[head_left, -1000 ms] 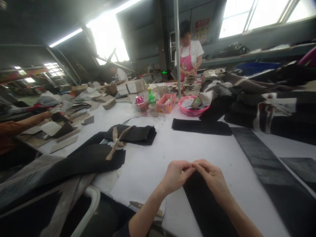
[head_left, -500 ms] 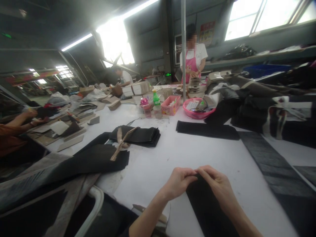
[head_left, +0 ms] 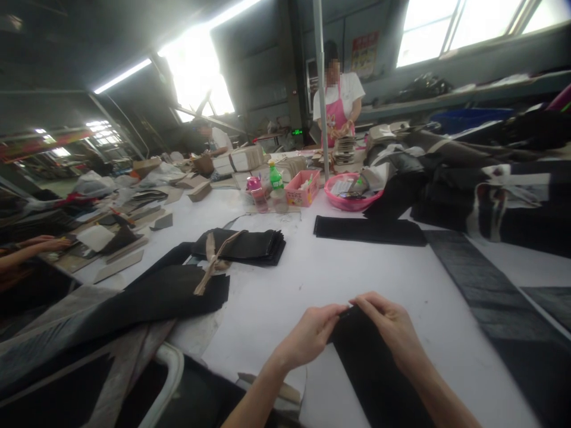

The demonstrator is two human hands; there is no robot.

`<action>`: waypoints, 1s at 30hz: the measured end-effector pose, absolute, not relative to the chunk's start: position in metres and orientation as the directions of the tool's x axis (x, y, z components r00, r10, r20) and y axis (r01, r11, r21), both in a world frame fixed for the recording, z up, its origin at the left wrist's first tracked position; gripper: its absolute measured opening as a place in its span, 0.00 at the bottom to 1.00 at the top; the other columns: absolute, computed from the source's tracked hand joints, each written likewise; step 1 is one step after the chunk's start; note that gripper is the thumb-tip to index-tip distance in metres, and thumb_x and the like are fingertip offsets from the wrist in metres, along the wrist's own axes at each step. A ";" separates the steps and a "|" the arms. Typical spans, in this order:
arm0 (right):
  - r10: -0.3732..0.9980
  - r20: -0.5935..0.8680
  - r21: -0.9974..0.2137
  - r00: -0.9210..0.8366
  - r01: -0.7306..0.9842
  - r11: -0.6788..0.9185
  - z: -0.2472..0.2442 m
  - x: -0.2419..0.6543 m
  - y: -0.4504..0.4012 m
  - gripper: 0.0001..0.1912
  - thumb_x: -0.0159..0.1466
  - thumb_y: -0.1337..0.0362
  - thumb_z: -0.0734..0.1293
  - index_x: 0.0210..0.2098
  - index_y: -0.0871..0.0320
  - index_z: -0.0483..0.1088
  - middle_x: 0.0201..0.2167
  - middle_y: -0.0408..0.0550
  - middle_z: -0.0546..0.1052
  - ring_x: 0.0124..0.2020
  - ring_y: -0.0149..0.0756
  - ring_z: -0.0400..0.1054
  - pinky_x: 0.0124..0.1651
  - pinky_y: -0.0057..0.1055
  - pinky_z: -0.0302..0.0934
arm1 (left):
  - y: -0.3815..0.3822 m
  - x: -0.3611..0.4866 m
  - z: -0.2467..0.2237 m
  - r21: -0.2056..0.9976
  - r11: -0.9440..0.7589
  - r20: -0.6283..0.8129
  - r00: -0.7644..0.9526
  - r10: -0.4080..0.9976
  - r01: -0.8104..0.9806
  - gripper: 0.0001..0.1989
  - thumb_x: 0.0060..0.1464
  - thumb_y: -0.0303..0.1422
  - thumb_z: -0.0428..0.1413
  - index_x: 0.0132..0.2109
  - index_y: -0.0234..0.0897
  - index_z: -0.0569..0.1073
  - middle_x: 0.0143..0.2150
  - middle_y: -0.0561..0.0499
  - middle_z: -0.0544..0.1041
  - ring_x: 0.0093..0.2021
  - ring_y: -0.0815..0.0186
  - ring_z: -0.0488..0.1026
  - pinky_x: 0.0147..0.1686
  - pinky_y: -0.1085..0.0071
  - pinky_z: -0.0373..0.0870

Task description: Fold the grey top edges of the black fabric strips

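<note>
A long black fabric strip point(head_left: 372, 362) runs from the lower edge of the view up to my hands, over the white tabletop point(head_left: 276, 297). My left hand point(head_left: 307, 336) pinches the left corner of its far end between thumb and fingers. At the right corner of that same end, my right hand point(head_left: 388, 324) has its fingers closed on the fabric. The fingertips of both hands are close together. A folded black stack point(head_left: 368, 230) lies beyond my hands, and a tied black bundle point(head_left: 245, 245) rests to the left.
Farther back stand a pink basket point(head_left: 352, 201), a pink box point(head_left: 303, 189) and a green-capped bottle point(head_left: 275, 177). A metal pole point(head_left: 322, 89) rises behind them. A person in a pink apron point(head_left: 335, 116) handles a stack. Another person's hands point(head_left: 42, 242) are at far left. Dark strips lie right.
The view has shifted slightly. My fingertips have drawn a little apart at the strip's end, showing more of its edge. The hands of the person at far left have moved lower.
</note>
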State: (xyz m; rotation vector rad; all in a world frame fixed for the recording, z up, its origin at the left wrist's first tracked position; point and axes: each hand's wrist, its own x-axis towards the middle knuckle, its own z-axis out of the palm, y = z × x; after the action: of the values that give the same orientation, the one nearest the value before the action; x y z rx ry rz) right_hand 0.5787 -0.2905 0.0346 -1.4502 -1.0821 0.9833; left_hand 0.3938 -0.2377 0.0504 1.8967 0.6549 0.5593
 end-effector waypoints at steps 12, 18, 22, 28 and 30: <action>0.950 -0.043 -0.999 0.309 0.015 -0.050 0.030 0.580 -0.288 0.19 0.61 0.49 0.66 0.32 0.60 0.76 0.30 0.46 0.76 0.34 0.37 0.67 0.38 0.30 0.59 | -0.229 0.371 0.034 0.901 -0.323 0.001 0.742 0.670 0.291 0.21 0.63 0.36 0.46 0.61 0.41 0.66 0.59 0.48 0.70 0.59 0.61 0.67 0.60 0.62 0.61; 0.942 -0.076 -0.996 0.326 -0.077 -0.054 0.027 0.582 -0.290 0.19 0.60 0.48 0.67 0.34 0.59 0.77 0.28 0.45 0.77 0.32 0.35 0.68 0.37 0.30 0.59 | -0.223 0.361 0.026 0.936 -0.246 -0.036 0.763 0.646 0.253 0.22 0.63 0.36 0.46 0.63 0.41 0.63 0.59 0.47 0.70 0.59 0.59 0.67 0.61 0.57 0.60; 0.918 -0.114 -0.987 0.379 -0.150 -0.060 0.027 0.591 -0.289 0.21 0.59 0.47 0.67 0.32 0.60 0.77 0.25 0.45 0.76 0.28 0.33 0.66 0.32 0.29 0.58 | -0.216 0.346 0.013 0.979 -0.097 -0.062 0.717 0.695 0.178 0.24 0.62 0.36 0.46 0.64 0.37 0.61 0.54 0.43 0.74 0.52 0.59 0.73 0.57 0.55 0.66; 0.949 -0.148 -0.975 0.277 -0.203 -0.092 0.026 0.588 -0.284 0.20 0.58 0.47 0.68 0.31 0.61 0.75 0.27 0.46 0.76 0.28 0.33 0.67 0.32 0.28 0.59 | -0.219 0.358 0.027 0.936 -0.171 -0.032 0.557 0.830 0.309 0.21 0.60 0.40 0.50 0.57 0.37 0.69 0.49 0.45 0.77 0.49 0.59 0.74 0.54 0.59 0.67; 0.955 -0.132 -0.982 0.265 -0.163 -0.091 0.025 0.583 -0.281 0.20 0.58 0.48 0.68 0.31 0.61 0.76 0.26 0.44 0.76 0.28 0.33 0.66 0.32 0.28 0.59 | -0.224 0.374 0.037 0.898 -0.266 0.022 0.569 0.822 0.351 0.18 0.59 0.41 0.51 0.52 0.39 0.73 0.48 0.46 0.77 0.49 0.59 0.73 0.52 0.62 0.68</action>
State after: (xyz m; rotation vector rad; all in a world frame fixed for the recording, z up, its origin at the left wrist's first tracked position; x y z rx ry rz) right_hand 0.5828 -0.2815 0.0255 -1.2976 -0.8399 1.1476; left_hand 0.3744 -0.2241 0.0367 1.8528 0.9549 0.6235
